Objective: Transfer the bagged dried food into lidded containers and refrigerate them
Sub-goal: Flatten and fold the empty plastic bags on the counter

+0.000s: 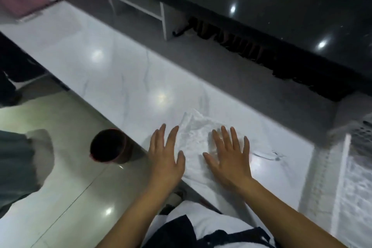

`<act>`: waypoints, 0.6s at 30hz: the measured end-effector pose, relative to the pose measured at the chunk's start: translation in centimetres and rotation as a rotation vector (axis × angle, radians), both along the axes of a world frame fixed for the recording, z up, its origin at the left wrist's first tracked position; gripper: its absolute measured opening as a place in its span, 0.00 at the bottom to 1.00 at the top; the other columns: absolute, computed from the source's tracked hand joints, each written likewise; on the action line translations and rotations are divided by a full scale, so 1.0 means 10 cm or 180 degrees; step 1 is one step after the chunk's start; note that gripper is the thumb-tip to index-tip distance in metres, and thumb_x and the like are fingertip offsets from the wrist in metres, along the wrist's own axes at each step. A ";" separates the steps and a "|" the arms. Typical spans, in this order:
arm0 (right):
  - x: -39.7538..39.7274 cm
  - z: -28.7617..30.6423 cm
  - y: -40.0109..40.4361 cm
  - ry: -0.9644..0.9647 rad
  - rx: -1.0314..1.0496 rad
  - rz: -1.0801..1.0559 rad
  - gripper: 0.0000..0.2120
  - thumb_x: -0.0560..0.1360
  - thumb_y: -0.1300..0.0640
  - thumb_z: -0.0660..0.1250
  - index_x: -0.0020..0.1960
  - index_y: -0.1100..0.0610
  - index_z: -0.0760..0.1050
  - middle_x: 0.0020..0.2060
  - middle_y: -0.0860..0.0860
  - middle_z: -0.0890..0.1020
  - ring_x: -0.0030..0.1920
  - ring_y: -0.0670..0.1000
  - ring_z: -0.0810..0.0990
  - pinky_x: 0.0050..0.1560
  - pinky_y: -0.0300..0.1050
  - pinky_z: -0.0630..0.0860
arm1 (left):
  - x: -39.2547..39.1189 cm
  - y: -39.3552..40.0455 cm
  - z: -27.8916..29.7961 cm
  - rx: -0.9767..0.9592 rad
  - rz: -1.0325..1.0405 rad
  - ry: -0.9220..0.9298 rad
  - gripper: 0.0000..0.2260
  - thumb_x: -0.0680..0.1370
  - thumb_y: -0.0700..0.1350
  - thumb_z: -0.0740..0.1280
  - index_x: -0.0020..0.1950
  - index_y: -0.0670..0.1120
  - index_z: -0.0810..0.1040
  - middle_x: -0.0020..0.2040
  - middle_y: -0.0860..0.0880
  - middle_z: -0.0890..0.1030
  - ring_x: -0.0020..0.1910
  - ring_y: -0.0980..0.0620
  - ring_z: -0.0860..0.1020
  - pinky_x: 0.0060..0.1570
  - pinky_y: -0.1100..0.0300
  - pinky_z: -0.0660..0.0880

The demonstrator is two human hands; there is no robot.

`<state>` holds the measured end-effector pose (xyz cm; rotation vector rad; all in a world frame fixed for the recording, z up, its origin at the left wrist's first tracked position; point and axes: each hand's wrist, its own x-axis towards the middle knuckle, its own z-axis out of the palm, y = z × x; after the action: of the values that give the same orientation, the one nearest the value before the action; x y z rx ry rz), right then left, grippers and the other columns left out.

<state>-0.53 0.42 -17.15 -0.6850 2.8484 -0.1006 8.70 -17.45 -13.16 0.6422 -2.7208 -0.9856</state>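
Pressing white cloth on counter: both hands flat, fingers spread; dark bin left.

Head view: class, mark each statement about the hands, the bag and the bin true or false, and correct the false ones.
1. Both hands are open with straight fingers. True: left hand, right hand.
2. The right hand lies flat on the bag. True.
3. The bag lies on the floor. False: it lies on the white counter.
4. A dark bin stands on the floor left of the hands. True.
5. The left hand grips the bin. False: they are apart.
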 end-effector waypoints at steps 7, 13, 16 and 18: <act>0.04 -0.08 0.04 -0.0023 0.0055 0.0101 0.39 0.76 0.28 0.33 0.81 0.46 0.38 0.81 0.49 0.39 0.79 0.53 0.34 0.76 0.65 0.36 | -0.58 0.39 -0.23 -0.1002 -0.1029 -0.0871 0.25 0.85 0.52 0.49 0.82 0.55 0.45 0.82 0.51 0.38 0.80 0.47 0.36 0.78 0.47 0.39; -0.02 -0.09 0.20 -0.0026 -0.0113 -0.0016 0.40 0.77 0.28 0.39 0.81 0.48 0.38 0.80 0.47 0.39 0.79 0.49 0.33 0.77 0.61 0.35 | -0.59 0.13 -0.50 -0.1325 -0.0828 -0.1241 0.29 0.83 0.63 0.42 0.82 0.56 0.41 0.82 0.51 0.40 0.81 0.48 0.39 0.78 0.45 0.39; -0.08 -0.09 0.36 -0.0043 -0.0114 -0.0288 0.38 0.78 0.29 0.38 0.81 0.48 0.35 0.80 0.47 0.37 0.79 0.50 0.32 0.77 0.61 0.35 | -0.54 0.04 -0.50 -0.1321 -0.0781 -0.1245 0.30 0.82 0.64 0.42 0.82 0.55 0.40 0.82 0.52 0.40 0.81 0.49 0.38 0.78 0.46 0.38; -0.13 -0.08 0.45 -0.0062 -0.0112 -0.0420 0.38 0.77 0.29 0.37 0.80 0.47 0.35 0.80 0.47 0.37 0.79 0.50 0.32 0.77 0.60 0.35 | -0.53 0.03 -0.51 -0.1327 -0.0772 -0.1234 0.30 0.82 0.64 0.42 0.82 0.55 0.40 0.82 0.51 0.40 0.81 0.49 0.38 0.78 0.46 0.38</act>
<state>-1.88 4.90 -17.99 -0.4993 2.8774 -0.1769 3.38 -17.19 -18.23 0.4705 -3.2628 -0.3236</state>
